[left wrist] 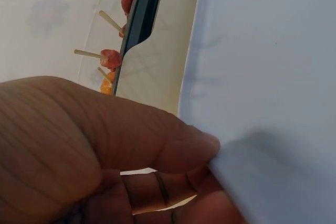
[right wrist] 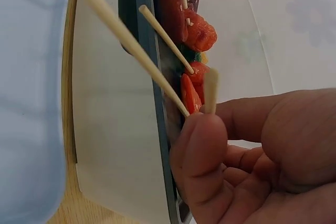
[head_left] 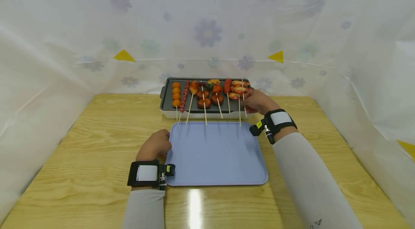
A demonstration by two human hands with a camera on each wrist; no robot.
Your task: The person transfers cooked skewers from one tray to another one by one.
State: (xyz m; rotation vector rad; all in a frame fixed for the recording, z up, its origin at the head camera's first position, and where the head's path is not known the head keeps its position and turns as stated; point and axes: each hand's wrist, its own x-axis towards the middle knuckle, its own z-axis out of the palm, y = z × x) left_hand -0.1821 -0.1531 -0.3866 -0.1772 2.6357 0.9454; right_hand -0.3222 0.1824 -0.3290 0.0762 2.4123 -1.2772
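Observation:
At the left edge of a pale blue tray (head_left: 215, 157), my left hand (head_left: 155, 145) pinches the rim, thumb (left wrist: 184, 148) on top and fingers below. My right hand (head_left: 259, 101) is at the right end of a dark griddle (head_left: 168, 95) and pinches the stick (right wrist: 211, 90) of the rightmost skewer between thumb and fingers. Shrimp (head_left: 239, 89) are threaded there, partly hidden by the hand. Another shrimp skewer's stick (head_left: 240, 113) lies just left of it. Its end juts over the tray's far edge.
More skewers lie side by side on the griddle: orange balls (head_left: 176, 94), thin pink meat (head_left: 184, 97), brown round slices (head_left: 203, 98) and a red sausage (head_left: 227, 86). Their sticks point toward me. A wooden table (head_left: 97, 149) carries everything, with flowered white sheeting (head_left: 181, 13) behind.

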